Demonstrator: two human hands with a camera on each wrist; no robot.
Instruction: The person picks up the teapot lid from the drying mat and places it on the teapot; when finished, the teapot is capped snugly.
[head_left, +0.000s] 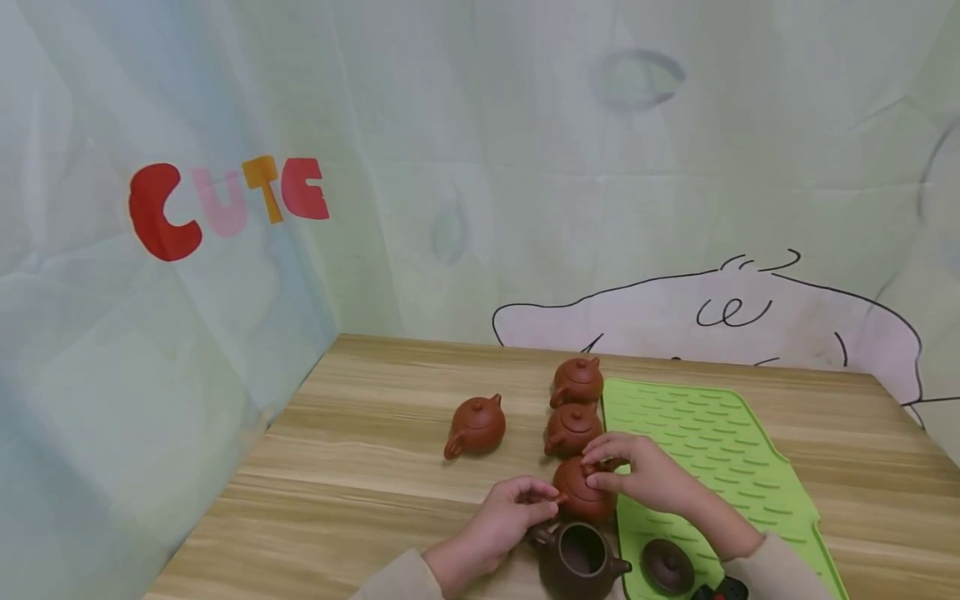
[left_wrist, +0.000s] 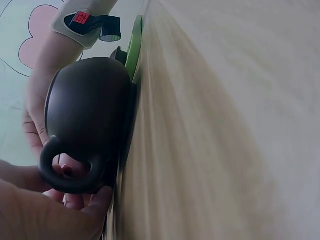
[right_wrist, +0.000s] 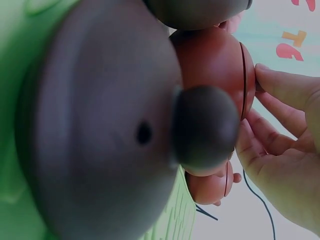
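A red-brown clay teapot (head_left: 583, 496) stands between both hands, its lid seated. My left hand (head_left: 506, 521) pinches that teapot's handle. Thumb and fingers of my right hand (head_left: 648, 475) are on the lid's knob, and the right wrist view shows this hand (right_wrist: 285, 130) at the lid (right_wrist: 248, 80) from the side. Nearest me is a dark brown teapot (left_wrist: 90, 105), uncovered, its handle just in front of my left hand (left_wrist: 60, 210). Its round dark lid (head_left: 667, 567) lies on the green mat and looms large in the right wrist view.
Two more red-brown teapots, a middle one (head_left: 573, 430) and a far one (head_left: 578, 382), line the left edge of the green mat (head_left: 697, 433). Another red-brown teapot (head_left: 477, 426) stands apart to the left on the wooden table (head_left: 337, 467). Printed cloth surrounds the table's back and left.
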